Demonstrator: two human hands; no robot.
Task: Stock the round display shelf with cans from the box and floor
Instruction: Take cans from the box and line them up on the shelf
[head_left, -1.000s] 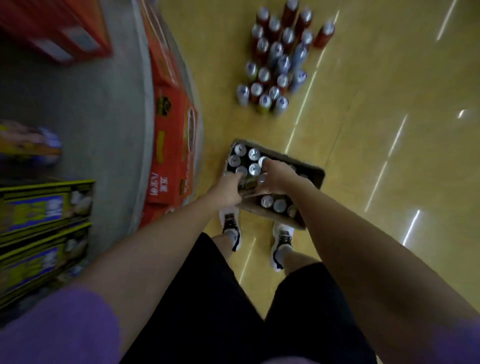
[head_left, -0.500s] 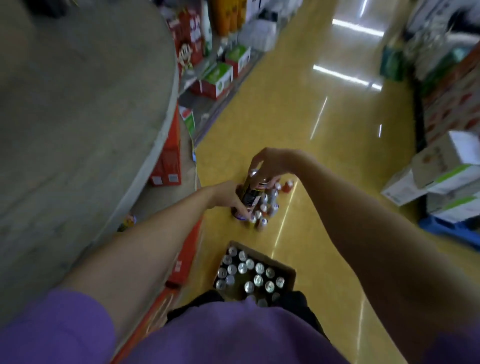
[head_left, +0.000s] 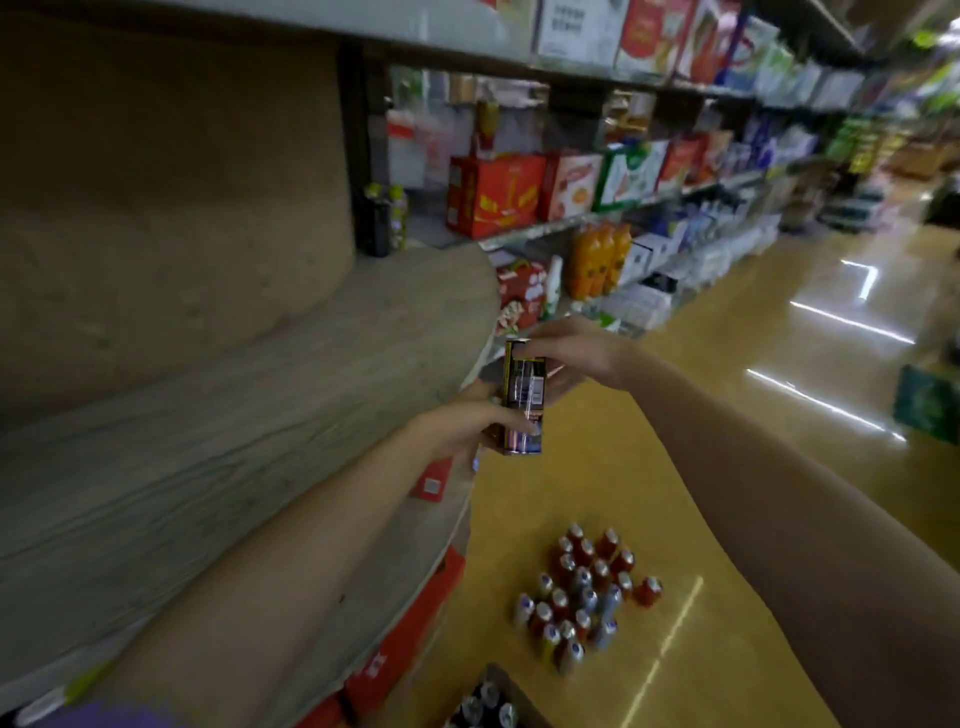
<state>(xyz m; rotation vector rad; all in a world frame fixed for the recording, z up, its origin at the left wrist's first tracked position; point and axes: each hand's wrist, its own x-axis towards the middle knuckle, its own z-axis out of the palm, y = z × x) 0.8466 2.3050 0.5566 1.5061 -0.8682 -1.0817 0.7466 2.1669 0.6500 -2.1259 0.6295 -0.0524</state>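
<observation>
At shelf (head_left: 260, 415) edge | both hands: left hand (head_left: 470, 423), right hand (head_left: 571, 353) grip cans (head_left: 522, 400)

Round display shelf (head_left: 218, 415): grey-brown wood grain, with red cartons (head_left: 410, 644) seen beneath its curved edge. Cans (head_left: 522, 397) held off that edge: dark brown and black, with a white label panel and a purple band at the base. Cans on the floor (head_left: 582, 597): red mixed with silver-blue — silver tops. Floor (head_left: 701, 467): glossy yellow, streaked with white reflections. Sleeve (head_left: 104, 717): purple.
</observation>
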